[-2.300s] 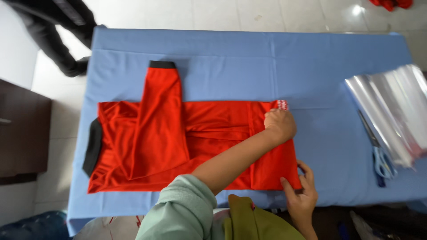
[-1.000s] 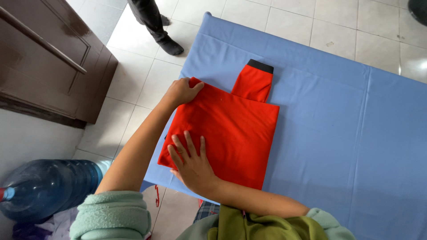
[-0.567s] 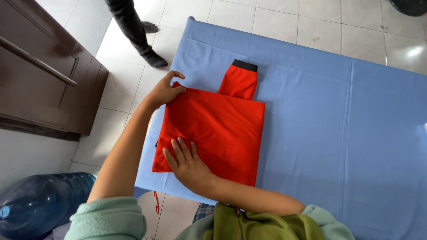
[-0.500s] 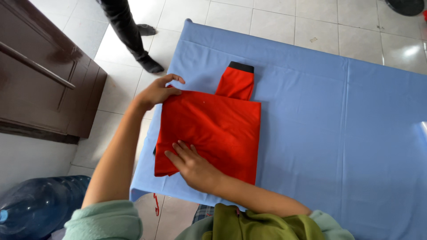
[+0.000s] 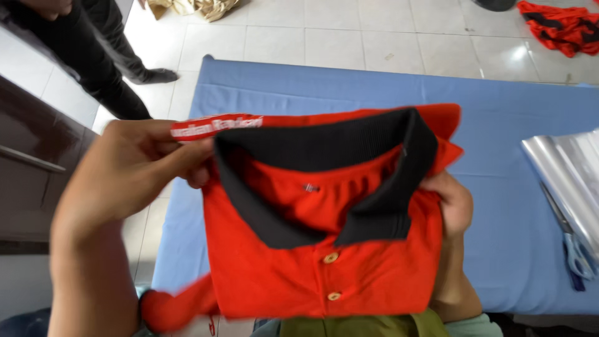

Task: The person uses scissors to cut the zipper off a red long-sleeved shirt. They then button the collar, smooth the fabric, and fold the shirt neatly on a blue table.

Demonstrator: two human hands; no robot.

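Observation:
I hold a folded red polo shirt (image 5: 312,274) up in front of me, above the table with the blue cloth (image 5: 299,87). Its black ribbed collar (image 5: 324,156) and two buttons face me. My left hand (image 5: 131,168) pinches the shirt's upper left corner by a red strip with white print. My right hand (image 5: 452,203) grips the shirt's right edge beside the collar, fingers curled behind the cloth. A red sleeve end hangs at the lower left.
A stack of clear plastic bags (image 5: 571,175) lies at the table's right edge with blue-handled scissors (image 5: 577,256) beside it. Another person in dark trousers (image 5: 93,56) stands at the far left. A dark wooden cabinet (image 5: 25,181) is on the left. More red garments (image 5: 561,25) lie on the floor.
The folded shirt lay flat on the table under both hands; now both hands have lifted it and turned it so the collar side faces me.

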